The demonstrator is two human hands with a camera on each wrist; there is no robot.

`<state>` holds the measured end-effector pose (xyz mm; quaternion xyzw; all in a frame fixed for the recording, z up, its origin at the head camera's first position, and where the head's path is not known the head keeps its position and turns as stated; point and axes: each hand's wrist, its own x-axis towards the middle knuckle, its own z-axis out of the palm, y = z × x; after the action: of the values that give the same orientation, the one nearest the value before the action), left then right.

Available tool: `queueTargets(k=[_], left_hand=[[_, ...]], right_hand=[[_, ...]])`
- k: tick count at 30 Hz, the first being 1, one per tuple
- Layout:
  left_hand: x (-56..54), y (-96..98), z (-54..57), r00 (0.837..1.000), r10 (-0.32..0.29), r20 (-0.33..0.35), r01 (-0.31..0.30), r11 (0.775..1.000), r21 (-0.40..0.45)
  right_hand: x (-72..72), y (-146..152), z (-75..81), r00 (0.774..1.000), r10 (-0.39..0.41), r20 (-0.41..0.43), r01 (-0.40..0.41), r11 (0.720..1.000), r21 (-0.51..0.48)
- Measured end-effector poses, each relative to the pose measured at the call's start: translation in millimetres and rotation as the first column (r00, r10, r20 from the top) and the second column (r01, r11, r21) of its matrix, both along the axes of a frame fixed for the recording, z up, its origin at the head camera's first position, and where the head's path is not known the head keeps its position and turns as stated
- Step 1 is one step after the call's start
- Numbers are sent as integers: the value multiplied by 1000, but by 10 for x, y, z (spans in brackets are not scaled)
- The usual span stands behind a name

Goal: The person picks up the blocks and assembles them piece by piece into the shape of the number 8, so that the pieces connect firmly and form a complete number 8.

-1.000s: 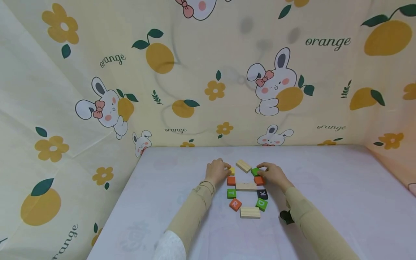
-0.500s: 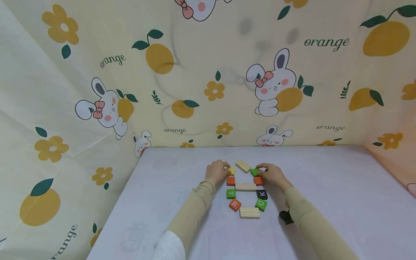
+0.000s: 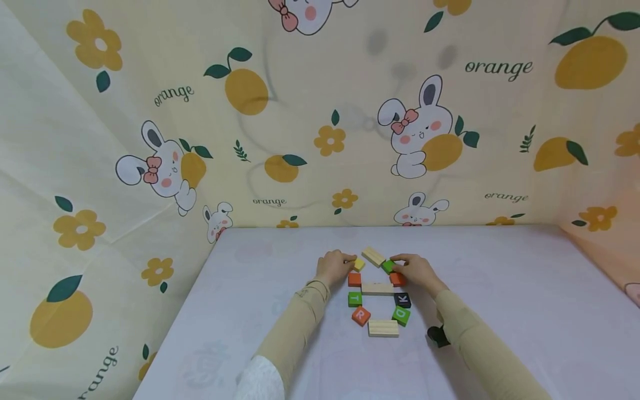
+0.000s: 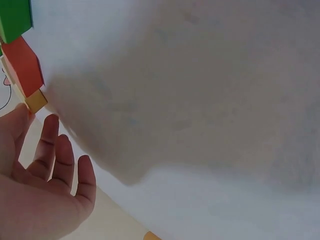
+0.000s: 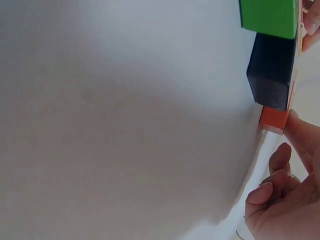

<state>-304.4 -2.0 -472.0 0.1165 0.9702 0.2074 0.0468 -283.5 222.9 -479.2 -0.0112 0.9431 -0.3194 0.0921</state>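
My left hand pinches a small yellow block at the upper left of a block outline on the table. In the left wrist view the yellow block sits at the fingertips beside an orange block, other fingers spread loosely. My right hand has thumb and forefinger at a green block, whose corner lies close to a slanted wooden plank. The right wrist view shows this hand beyond an orange block, its lower fingers curled; the green block there is hidden.
Below, orange blocks flank a horizontal plank. Further down come a green T block, a dark K block, an orange R block, a green block and a bottom plank. A patterned cloth hangs behind.
The yellow block has turned diagonal and shifted slightly right. The green block has slid a little left toward the slanted plank, the right hand moving with it.
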Motion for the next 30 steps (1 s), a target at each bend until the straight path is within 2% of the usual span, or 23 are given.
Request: queueTargets(k=[9,23,30], left_hand=[[-2,31,4,999,6,-40,-4,999,37],[9,34,-35,999,-17,-40,18,1000,9],[8,29,-19,998,-23,-57,22,1000,-20]], right_hand=[[-4,-23,31,1000,-14,2,14,1000,-6],[17,-15,-12,1000,-3,-1,3,1000,-13],[20,-14,-21,1000,-2,0,2,1000,-6]])
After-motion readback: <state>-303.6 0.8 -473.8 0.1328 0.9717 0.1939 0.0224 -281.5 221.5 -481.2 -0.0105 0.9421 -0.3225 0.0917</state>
